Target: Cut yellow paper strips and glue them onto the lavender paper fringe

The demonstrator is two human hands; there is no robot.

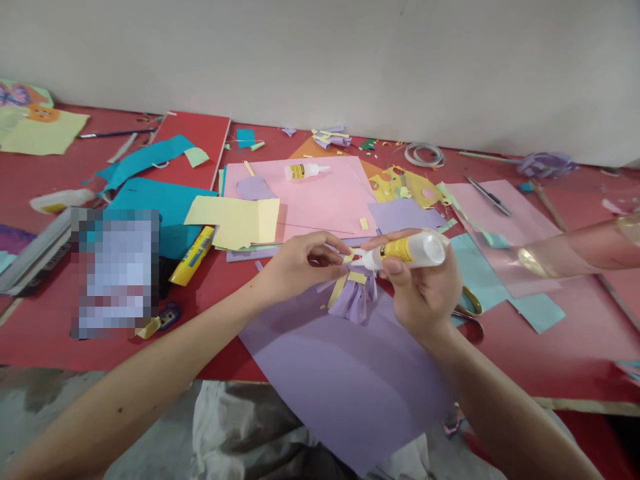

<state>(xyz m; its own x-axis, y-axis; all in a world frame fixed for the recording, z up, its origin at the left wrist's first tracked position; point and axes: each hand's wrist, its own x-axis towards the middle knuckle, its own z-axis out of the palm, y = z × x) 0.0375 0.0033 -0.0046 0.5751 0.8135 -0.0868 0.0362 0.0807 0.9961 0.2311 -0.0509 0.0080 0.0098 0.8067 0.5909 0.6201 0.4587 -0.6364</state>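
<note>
My right hand (425, 290) grips a small clear glue bottle (407, 250) with a yellow label, its nozzle pointing left. The nozzle tip touches a small yellow paper strip on a folded purple paper piece (353, 297). My left hand (300, 263) pinches that purple and yellow piece from the left, fingers closed on it. Both hands hover over a large purple paper sheet (345, 373) that hangs past the table's front edge.
On the red table (550, 347) lie pink (325, 197), teal (155, 207) and yellow (235, 220) sheets, a second glue bottle (305, 171), a yellow cutter (193, 255), scissors (470, 313), a tape ring (425, 155) and paper scraps. A blurred-out patch sits left.
</note>
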